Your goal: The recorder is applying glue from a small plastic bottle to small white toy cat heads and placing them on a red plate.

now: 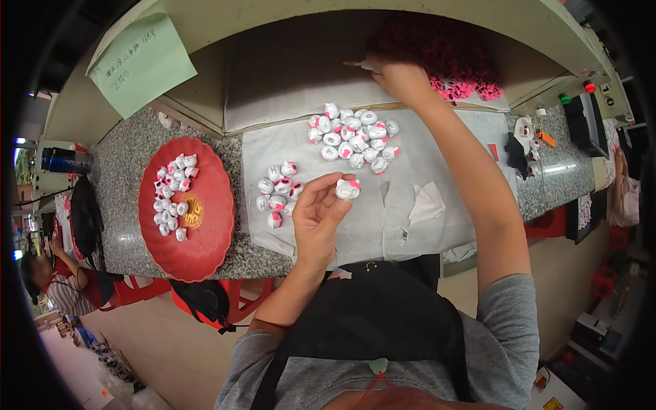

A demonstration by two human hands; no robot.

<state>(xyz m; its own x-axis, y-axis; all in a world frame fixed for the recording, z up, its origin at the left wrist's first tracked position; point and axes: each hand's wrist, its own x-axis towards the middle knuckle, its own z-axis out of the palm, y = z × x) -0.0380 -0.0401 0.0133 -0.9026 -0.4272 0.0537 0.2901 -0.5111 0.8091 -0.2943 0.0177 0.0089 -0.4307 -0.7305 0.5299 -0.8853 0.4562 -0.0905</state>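
Between the fingertips and thumb of my left hand (318, 217) is a small white cat-head figure (348, 189) with a pink bow, its face turned up. My right hand (404, 78) reaches far back into the shadowed recess, beside a big heap of small pink pieces (471, 89). From its fingers sticks out a slim white tool (370, 65) with an orange-brown end; its kind cannot be made out. A group of white and pink cat heads (359, 142) lies in front of the recess. Another smaller group (277, 186) lies left of my left hand.
On the left stands a red scalloped tray (217, 236) with several cat heads on it. White paper (355, 232) covers the granite counter (123, 198), with a crumpled tissue (427, 203) on it. An orange cutter (546, 139) and dark cloth lie at right. A person sits at far left.
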